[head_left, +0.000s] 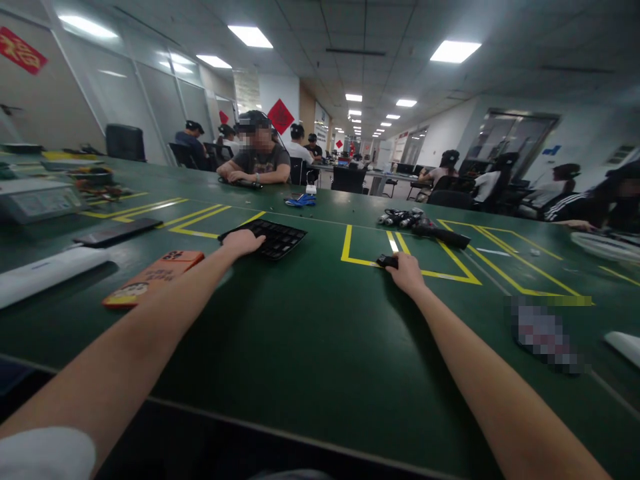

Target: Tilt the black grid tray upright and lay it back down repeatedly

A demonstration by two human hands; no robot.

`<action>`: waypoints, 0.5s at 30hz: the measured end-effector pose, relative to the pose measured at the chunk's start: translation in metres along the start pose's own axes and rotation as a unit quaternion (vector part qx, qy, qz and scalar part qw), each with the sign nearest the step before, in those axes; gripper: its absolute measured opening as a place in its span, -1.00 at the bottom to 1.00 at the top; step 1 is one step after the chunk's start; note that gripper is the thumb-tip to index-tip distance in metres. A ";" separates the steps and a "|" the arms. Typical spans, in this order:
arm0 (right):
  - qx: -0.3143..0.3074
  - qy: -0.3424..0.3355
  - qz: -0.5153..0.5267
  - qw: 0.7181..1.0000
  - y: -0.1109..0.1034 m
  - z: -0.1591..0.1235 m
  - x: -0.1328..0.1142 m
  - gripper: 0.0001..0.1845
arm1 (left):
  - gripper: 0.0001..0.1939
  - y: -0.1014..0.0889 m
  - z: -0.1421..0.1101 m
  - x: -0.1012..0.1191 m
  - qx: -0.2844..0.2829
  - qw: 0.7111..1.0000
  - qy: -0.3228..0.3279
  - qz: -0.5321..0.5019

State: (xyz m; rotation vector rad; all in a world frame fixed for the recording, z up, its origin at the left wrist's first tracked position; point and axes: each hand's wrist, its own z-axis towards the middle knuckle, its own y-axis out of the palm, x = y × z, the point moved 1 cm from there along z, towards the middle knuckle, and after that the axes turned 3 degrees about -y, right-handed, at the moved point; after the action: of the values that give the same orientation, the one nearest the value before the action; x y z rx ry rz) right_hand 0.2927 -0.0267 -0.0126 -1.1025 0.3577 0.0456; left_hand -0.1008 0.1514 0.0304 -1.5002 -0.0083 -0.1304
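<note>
My left hand [244, 244] is closed on the left edge of a flat black gridded tray [281, 241], which is tilted a little over the green table [320, 327]. Whether the tray rests on the table I cannot tell. In my right hand [409, 273] is a small black object [386, 261], pinched near the front line of a yellow tape rectangle [345, 247]. Its kind is too small to make out. Behind that hand lie a bundle of black cables with metal ends [400, 217] and a dark elongated piece [443, 235].
An orange case with a cartoon print [155, 279] lies by my left forearm. Further left are a black slab [120, 231], a long white object [50, 270] and a grey box [40, 199]. A blurred patch [545, 337] covers something at right. A person [263, 153] sits opposite.
</note>
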 end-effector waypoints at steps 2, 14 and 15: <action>0.001 -0.014 0.010 1.000 0.002 -0.001 -0.007 -0.70 | -0.24 0.000 -0.014 0.005 0.002 0.999 -0.020 0.025; -0.017 -0.072 0.119 0.990 0.013 -0.018 -0.057 -0.61 | -0.42 -0.010 -0.050 0.033 -0.041 0.992 0.120 0.008; -0.017 -0.079 0.134 0.988 0.014 -0.019 -0.061 -0.60 | -0.44 -0.008 -0.055 0.039 -0.031 0.992 0.125 -0.007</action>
State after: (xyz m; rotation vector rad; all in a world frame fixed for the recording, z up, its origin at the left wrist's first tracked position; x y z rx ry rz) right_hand 0.2271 -0.0279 -0.0139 -1.0713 0.3607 0.3770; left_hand -0.0666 0.0930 0.0379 -1.5362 0.1883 -0.3324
